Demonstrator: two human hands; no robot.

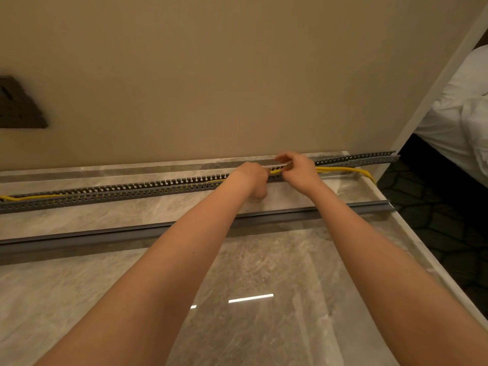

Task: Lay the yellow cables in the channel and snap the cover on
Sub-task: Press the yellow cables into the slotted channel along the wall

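Hands [250, 178] [299, 169] grip yellow cables [340, 169] at channel [132, 190]

Dim, warm indoor light; I see everything tinted tan-orange. The source looks overhead: a sharp white glare streak [250, 298] and a smaller glint sit on the polished marble tabletop [79, 299]. Shadows are soft and faint, no hard edges. The wall [237, 75] is evenly lit and flat. The floor [435, 207] at right is nearly black. The white bedding [462, 107] is the brightest patch. The left hand [250, 178] and right hand [298, 167] are soft, the fingers smeared, the grip unreadable. The dark wall plate [18, 104] at the left edge is blurred. Wide-angle distortion bows straight lines and stretches the forearms at the bottom.
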